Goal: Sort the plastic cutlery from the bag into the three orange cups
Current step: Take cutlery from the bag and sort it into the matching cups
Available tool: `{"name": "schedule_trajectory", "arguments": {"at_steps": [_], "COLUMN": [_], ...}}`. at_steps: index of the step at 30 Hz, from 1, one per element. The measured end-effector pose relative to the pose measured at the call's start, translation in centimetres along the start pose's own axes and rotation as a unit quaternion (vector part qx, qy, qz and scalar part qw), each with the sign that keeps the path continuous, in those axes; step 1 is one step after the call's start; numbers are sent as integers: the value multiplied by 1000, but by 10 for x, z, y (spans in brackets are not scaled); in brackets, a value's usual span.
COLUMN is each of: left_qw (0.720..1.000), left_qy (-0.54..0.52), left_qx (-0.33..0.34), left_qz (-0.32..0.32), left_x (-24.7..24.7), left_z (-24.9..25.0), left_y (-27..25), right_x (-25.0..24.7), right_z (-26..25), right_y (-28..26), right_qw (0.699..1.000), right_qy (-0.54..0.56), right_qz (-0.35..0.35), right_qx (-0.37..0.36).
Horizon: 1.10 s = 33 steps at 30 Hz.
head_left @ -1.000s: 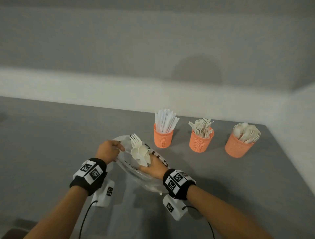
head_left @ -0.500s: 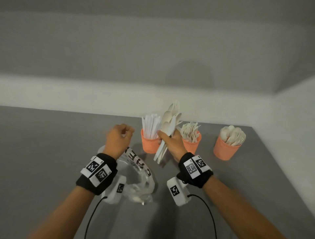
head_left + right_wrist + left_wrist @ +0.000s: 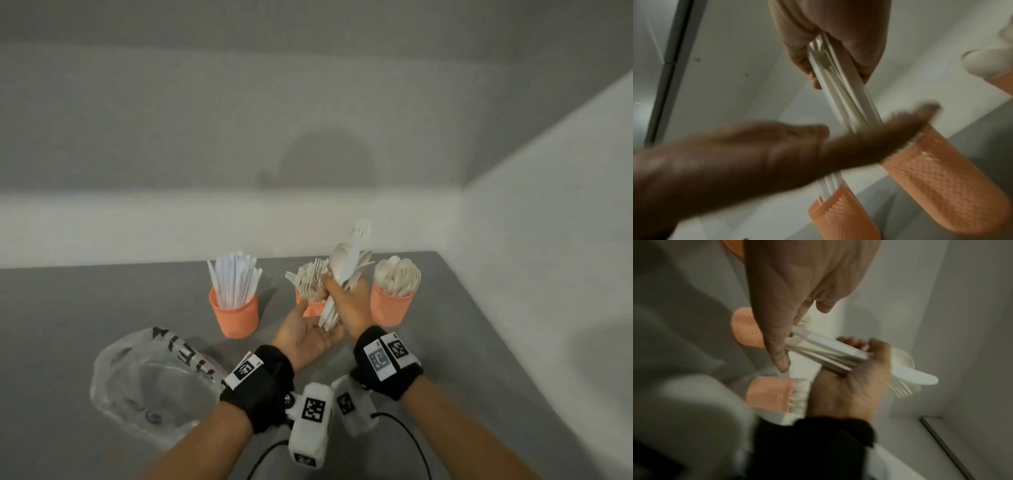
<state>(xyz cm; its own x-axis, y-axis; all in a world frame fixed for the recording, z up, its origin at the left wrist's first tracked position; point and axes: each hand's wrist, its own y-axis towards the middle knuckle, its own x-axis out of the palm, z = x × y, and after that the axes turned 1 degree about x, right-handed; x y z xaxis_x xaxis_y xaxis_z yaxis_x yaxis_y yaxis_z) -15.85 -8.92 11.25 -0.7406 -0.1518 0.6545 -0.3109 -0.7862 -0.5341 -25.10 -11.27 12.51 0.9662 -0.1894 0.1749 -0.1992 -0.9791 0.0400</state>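
1. A mixed bundle of white plastic cutlery [image 3: 346, 274] stands nearly upright above the bench, spoon bowls and fork tines at the top, handle ends at the bottom.
2. The right hand [image 3: 349, 301] has its fingers curled round the middle of the bundle and grips it; the right wrist view shows the handles running out below the closed fingers.
3. The left hand [image 3: 308, 332] lies palm up just under the bundle, fingers loosely spread and relaxed. The handle ends meet its palm or fingers; in the left wrist view its fingertips [image 3: 781, 360] touch the handles, without closing round them.
4. Both hands are in front of the middle orange cup [image 3: 310, 306], which is full of forks and partly hidden by them.
5. The left orange cup [image 3: 236, 317] holds knives standing upright, and is clear of the hands.
6. The right orange cup [image 3: 390, 308] holds spoons, bowls up, just beside the right hand.
7. The three cups form a row near the back edge of the grey bench [image 3: 85, 308].
8. The clear plastic bag [image 3: 150, 380] with black lettering lies crumpled on the bench to the left of the left wrist, nearer the person than the cups; neither hand touches it.
9. Both wrists wear black bands with printed marker tags, with white camera units beneath.
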Motion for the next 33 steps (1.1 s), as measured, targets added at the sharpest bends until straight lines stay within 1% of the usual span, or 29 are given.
{"name": "schedule_trajectory", "arguments": {"at_steps": [1, 3, 4, 6, 8, 10, 11, 13, 16, 17, 19, 22, 24, 25, 27, 29, 31, 33], "left_qw": [1000, 999, 995, 972, 950, 922, 915, 919, 898, 896, 901, 899, 896, 892, 881, 874, 874, 875], "left_qy": [6, 45, 97, 233, 308, 367, 369, 329, 345, 344, 329, 331, 329, 337, 360, 375, 374, 357], "left_qx": [2, -13, -20, -12, 41, 125, 164, 217, 271, 274, 272, 283, 294, 298, 301, 301, 300, 309], "left_qz": [-14, -17, -23, -33, -30, -19, -2, 23, 46, 59, 76, 51, 46, 49, 52, 66, 85, 105], "left_x": [8, 20, 23, 25, 28, 31, 33, 40, 44, 44, 36, 28, 26, 26, 25, 24, 23, 24], "left_z": [-2, -7, -8, -11, -11, -7, -3, 4, 12, 13, 14, 15, 18, 18, 20, 21, 24, 29], "left_y": [4, 6, 9, 13, 17, 25, 30, 33, 43, 43, 51, 53, 50, 48, 46, 46, 47, 46], "right_x": [-3, -9, -12, -19, -28, -33, -33, -32, -27, -26, -25, -30, -32, -33, -32, -32, -31, -31], "right_z": [5, 14, 16, 18, 21, 30, 33, 41, 49, 50, 48, 34, 26, 26, 27, 32, 35, 36], "right_y": [-1, -2, -1, 5, 12, 17, 17, 15, 9, 8, 9, 13, 16, 16, 15, 14, 14, 15], "right_qw": [1000, 999, 999, 998, 996, 992, 990, 988, 983, 977, 973, 964, 949, 945, 940, 940, 941, 942], "right_qy": [5, 11, 6, -18, -69, -115, -138, -157, -170, -192, -183, -116, -87, -73, -33, 16, 51, 63], "right_qz": [8, 30, 40, 52, 51, 42, 32, 8, -64, -88, -133, -212, -263, -277, -286, -276, -264, -254], "right_qx": [15, 24, 15, 0, -15, -23, -18, 5, 16, 20, 42, 115, 149, 159, 182, 197, 206, 210]}}
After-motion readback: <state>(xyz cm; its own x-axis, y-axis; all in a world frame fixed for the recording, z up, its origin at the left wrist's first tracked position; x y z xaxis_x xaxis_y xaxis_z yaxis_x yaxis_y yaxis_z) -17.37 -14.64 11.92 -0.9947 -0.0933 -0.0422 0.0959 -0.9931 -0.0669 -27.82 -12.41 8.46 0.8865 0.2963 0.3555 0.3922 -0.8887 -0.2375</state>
